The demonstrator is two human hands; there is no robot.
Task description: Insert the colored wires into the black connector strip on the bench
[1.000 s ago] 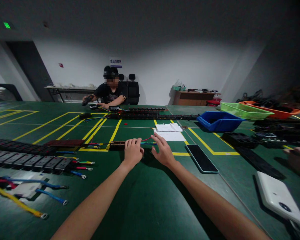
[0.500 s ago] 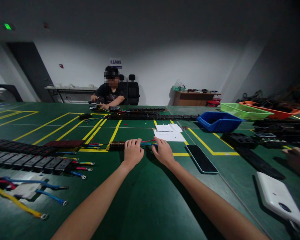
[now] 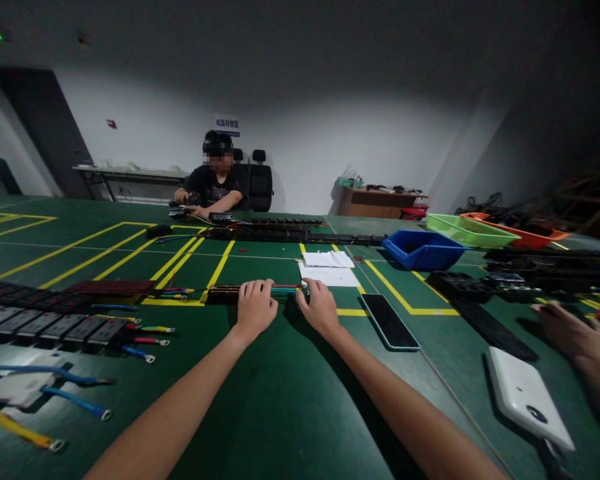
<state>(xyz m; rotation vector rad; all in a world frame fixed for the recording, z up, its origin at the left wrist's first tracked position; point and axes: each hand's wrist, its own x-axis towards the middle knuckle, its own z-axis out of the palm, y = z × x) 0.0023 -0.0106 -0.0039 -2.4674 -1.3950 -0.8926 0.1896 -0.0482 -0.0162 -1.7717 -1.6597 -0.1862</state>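
Observation:
My left hand is closed over a dark strip with coloured wires, on the green table. To its right, my right hand is closed on the ends of the coloured wires, where a small bright metal end shows near the fingertips. Red, blue and green wires span the gap between both hands. Just beyond my right hand lie white paper sheets. A phone rests to the right of that hand.
Socket strips and lugged cables lie at left. A blue bin, green basket and white device are at right. Another person's hands work at the right edge; a person sits opposite.
The view has shifted slightly, so most things sit further left. At my right fingertips the wire ends have risen a little and a metal end shows. The neighbouring person's hands show more.

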